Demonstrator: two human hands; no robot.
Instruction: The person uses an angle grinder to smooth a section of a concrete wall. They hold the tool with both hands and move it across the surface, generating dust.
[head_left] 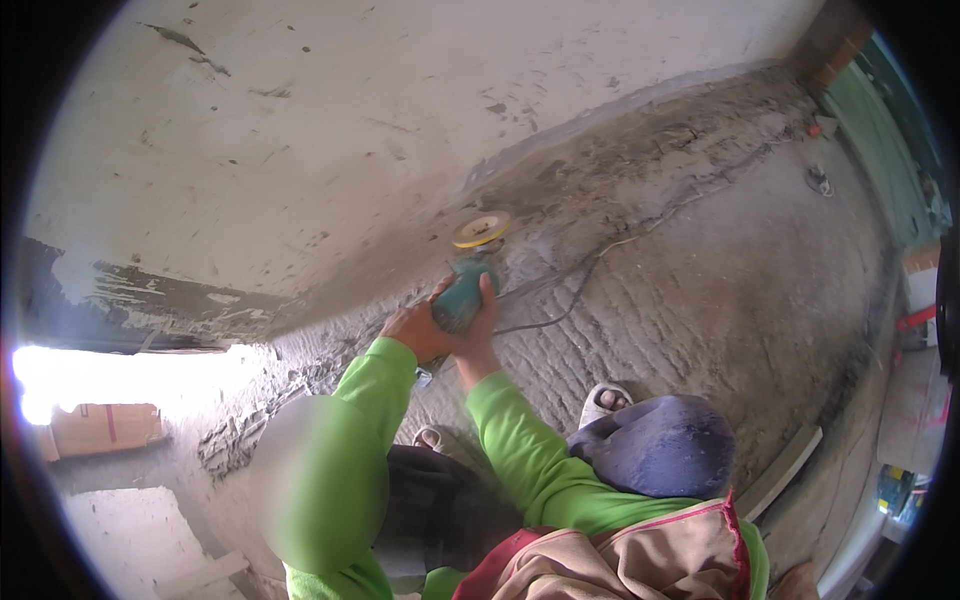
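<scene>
A teal angle grinder [462, 300] is gripped between both hands, its body pointing up and away from me. My left hand [413, 328] wraps its left side, and my right hand [480, 330] closes round the right side with the thumb along the body. At its far end sits a round disc [481, 230] with a yellow rim, close to the foot of the pale wall [330, 130]. Whether the disc touches the wall, I cannot tell. Both forearms wear bright green sleeves.
A cable [580, 290] runs from near the grinder across the rough, dusty floor [680, 320] toward the far right. My sandalled feet [607, 400] stand just below the hands. A cardboard box [105, 430] lies at left by a bright opening; a board [785, 470] lies at right.
</scene>
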